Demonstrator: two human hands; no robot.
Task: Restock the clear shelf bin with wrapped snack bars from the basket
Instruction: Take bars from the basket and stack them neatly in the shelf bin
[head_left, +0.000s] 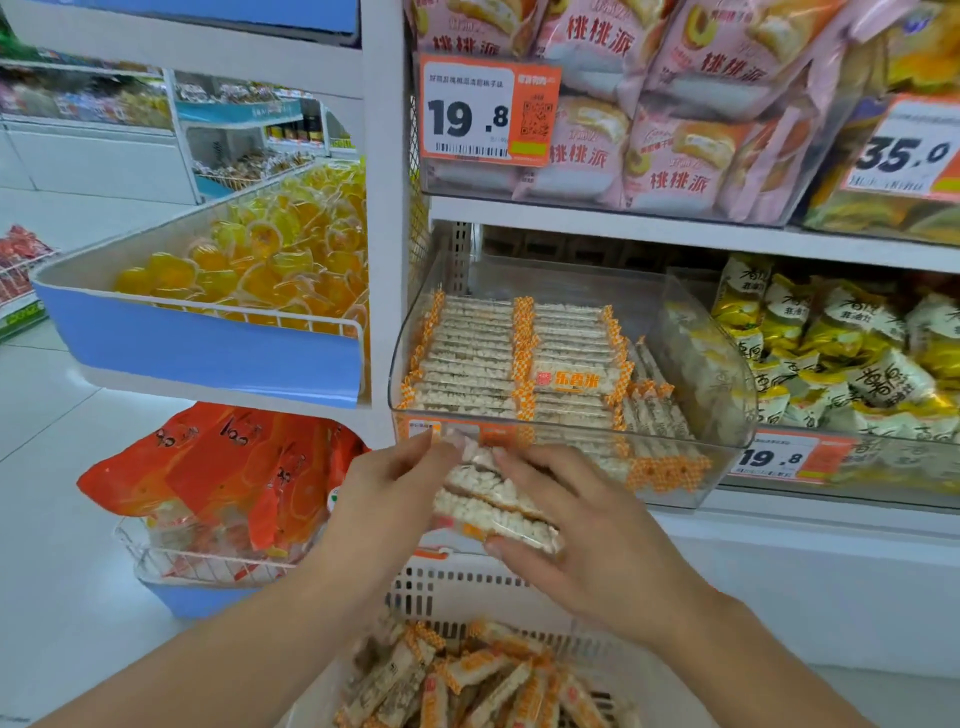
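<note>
With my left hand (384, 493) and right hand (587, 525) both gripping a stack of bars (491, 501) at centre frame, above the basket (467, 584), I'd square it, then lift over the clear bin (696, 364) lip.

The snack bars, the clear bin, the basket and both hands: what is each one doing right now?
Clear bin: open on top, partly filled with neat rows of bars.
Stack of snack bars: wrapped, held between both hands in front of the bin.
Basket: below the hands, loose bars piled inside.
Left hand: grips the stack's left end.
Right hand: grips the stack's right side.
</note>
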